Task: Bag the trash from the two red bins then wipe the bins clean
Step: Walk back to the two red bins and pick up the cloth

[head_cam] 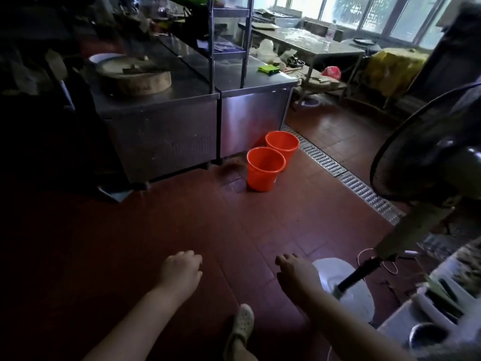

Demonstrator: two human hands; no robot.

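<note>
Two red bins stand side by side on the red tiled floor by the steel counter's right end. The nearer bin (264, 169) looks empty inside from here, and the farther bin (282, 145) sits just behind it. My left hand (181, 268) hangs in front of me with loosely curled fingers and holds nothing. My right hand (296, 273) is out at the same height, fingers relaxed, also holding nothing. Both hands are well short of the bins.
A steel counter (161, 105) with a round chopping block (135, 76) runs along the left. A standing fan (426, 152) with a white base (346, 285) is close on my right. A metal floor drain (346, 175) crosses behind the bins. A green cloth (268, 69) lies on the counter.
</note>
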